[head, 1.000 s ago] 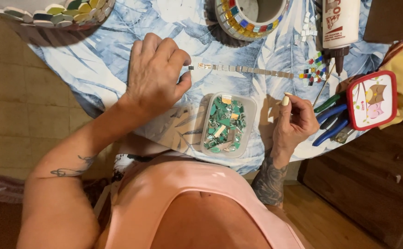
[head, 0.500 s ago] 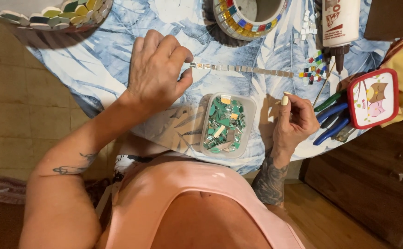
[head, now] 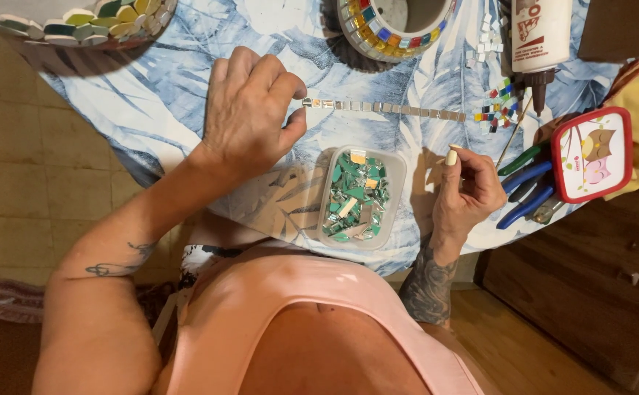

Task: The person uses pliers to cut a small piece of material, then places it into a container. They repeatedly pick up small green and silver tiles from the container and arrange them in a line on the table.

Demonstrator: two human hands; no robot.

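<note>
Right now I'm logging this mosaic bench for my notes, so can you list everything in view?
strip of small square tiles: one, silvery, on the cloth, its left end by the left hand
plastic tray of tile pieces: one, clear, mostly green pieces, between the hands
mosaic pot: one, multicoloured, top centre
mosaic dish: one, yellow and green edge, top left
glue bottle: one, white, nozzle down, top right
loose coloured tiles: small cluster, beside the nozzle
pliers: blue and green handles, by the right hand
tin: one, red-rimmed, right edge
tablecloth: blue leaf print
left hand: fingers at the strip's end
right hand: fingers curled, nothing clearly held
</note>
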